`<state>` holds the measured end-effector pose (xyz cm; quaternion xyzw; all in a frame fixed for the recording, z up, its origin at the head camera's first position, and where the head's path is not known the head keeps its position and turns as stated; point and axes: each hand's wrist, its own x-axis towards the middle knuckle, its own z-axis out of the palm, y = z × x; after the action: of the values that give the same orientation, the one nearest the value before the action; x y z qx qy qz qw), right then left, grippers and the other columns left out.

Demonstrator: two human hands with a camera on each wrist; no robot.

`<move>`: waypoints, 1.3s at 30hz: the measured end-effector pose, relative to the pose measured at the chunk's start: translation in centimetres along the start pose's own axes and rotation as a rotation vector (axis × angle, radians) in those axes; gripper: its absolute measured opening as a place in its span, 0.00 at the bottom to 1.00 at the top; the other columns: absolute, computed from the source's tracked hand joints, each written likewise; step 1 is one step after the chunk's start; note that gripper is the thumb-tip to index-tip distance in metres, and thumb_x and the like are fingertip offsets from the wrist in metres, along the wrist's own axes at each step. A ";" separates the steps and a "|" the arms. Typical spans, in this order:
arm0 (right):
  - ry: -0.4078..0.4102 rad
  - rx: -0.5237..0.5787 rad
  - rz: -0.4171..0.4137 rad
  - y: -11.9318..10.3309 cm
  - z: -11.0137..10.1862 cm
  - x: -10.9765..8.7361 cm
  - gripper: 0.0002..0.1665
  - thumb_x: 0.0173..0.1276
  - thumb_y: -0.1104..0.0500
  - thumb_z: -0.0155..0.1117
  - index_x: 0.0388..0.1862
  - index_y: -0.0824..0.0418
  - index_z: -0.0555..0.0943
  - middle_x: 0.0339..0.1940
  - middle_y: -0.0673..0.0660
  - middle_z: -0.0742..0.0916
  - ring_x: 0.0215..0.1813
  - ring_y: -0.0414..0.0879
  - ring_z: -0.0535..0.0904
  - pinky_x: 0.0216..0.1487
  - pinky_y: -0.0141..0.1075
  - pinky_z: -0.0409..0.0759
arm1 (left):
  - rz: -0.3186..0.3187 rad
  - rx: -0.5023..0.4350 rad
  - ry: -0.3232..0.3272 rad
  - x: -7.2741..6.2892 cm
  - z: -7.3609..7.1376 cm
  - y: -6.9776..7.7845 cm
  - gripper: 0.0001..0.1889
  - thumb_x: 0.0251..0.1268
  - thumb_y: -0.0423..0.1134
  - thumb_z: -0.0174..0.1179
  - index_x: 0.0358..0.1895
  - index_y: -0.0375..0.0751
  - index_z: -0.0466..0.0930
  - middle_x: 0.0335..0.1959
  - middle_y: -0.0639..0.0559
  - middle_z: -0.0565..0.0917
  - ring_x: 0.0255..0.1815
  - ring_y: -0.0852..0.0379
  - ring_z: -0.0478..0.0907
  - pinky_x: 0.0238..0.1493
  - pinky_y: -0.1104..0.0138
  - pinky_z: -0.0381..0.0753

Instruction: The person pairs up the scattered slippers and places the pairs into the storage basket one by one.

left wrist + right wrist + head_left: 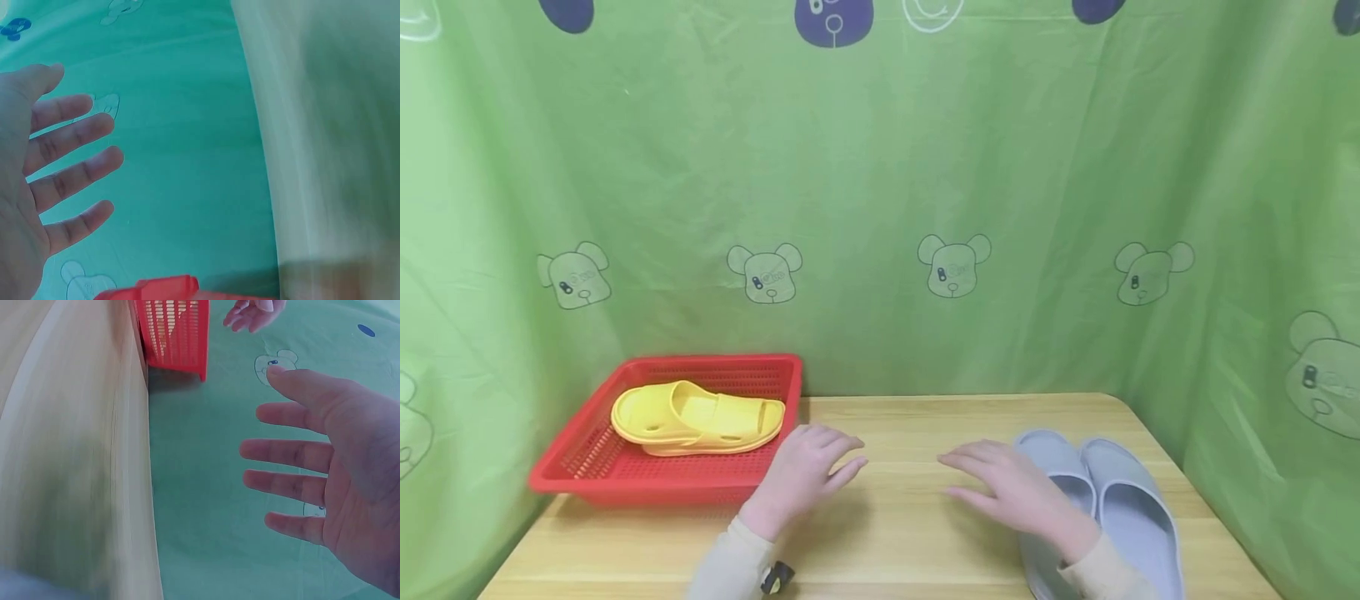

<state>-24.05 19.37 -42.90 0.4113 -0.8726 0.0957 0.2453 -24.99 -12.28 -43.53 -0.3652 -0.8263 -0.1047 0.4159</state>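
My left hand (808, 468) hovers over the table just right of the red basket (677, 483), fingers spread and holding nothing. In the basket lies a pair of yellow slippers (730, 417), one stacked over the other. My right hand (1011, 483) is raised beside a pair of grey-blue slippers (1138, 533), which stand side by side on the table's right. The right forearm partly hides them. Both wrist views show the left palm (19, 200) and right palm (362, 487) bare, with fingers extended.
The wooden table (895, 533) has rounded far corners. A green curtain (880, 183) with printed bear heads hangs behind it and along both sides. A small black item (777, 577) sits at the left cuff.
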 end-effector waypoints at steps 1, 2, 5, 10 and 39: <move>-0.002 0.000 0.008 0.2 -0.1 -0.2 0.24 0.64 0.45 0.66 0.54 0.55 0.83 0.50 0.51 0.88 0.51 0.47 0.84 0.54 0.45 0.81 | 0.008 0.008 0.000 0.0 0.2 0.1 0.11 0.56 0.51 0.67 0.39 0.52 0.86 0.33 0.60 0.88 0.37 0.59 0.84 0.40 0.62 0.81; -0.006 -0.004 0.016 0.3 -0.2 -0.4 0.24 0.64 0.45 0.66 0.55 0.55 0.83 0.50 0.51 0.88 0.51 0.47 0.84 0.55 0.45 0.81 | 0.014 0.013 -0.002 0.0 0.3 0.3 0.11 0.56 0.51 0.67 0.39 0.52 0.86 0.33 0.60 0.88 0.37 0.59 0.84 0.41 0.62 0.81; -0.017 -0.011 0.043 0.8 -0.5 -0.9 0.24 0.64 0.45 0.66 0.55 0.55 0.82 0.51 0.52 0.87 0.52 0.48 0.84 0.55 0.46 0.81 | 0.033 0.032 -0.012 0.0 0.7 0.7 0.12 0.59 0.53 0.65 0.39 0.52 0.86 0.33 0.61 0.88 0.38 0.59 0.84 0.43 0.63 0.80; -0.026 -0.028 0.085 1.6 -1.1 -1.8 0.24 0.64 0.45 0.66 0.55 0.54 0.82 0.51 0.53 0.88 0.52 0.48 0.84 0.56 0.47 0.81 | 0.053 0.052 -0.045 0.2 1.1 1.4 0.14 0.62 0.57 0.60 0.41 0.53 0.85 0.35 0.61 0.88 0.40 0.59 0.83 0.45 0.62 0.79; 0.105 -0.074 0.177 6.8 -3.8 -8.3 0.37 0.50 0.47 0.76 0.60 0.54 0.79 0.57 0.58 0.83 0.58 0.59 0.77 0.68 0.41 0.63 | 0.102 0.062 -0.329 3.7 3.9 6.8 0.28 0.68 0.68 0.45 0.64 0.61 0.73 0.63 0.59 0.79 0.66 0.54 0.73 0.62 0.54 0.75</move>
<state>-23.39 30.70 -43.61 0.3178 -0.8944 0.1059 0.2963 -24.11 -3.72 -44.09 -0.4060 -0.8663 0.0033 0.2910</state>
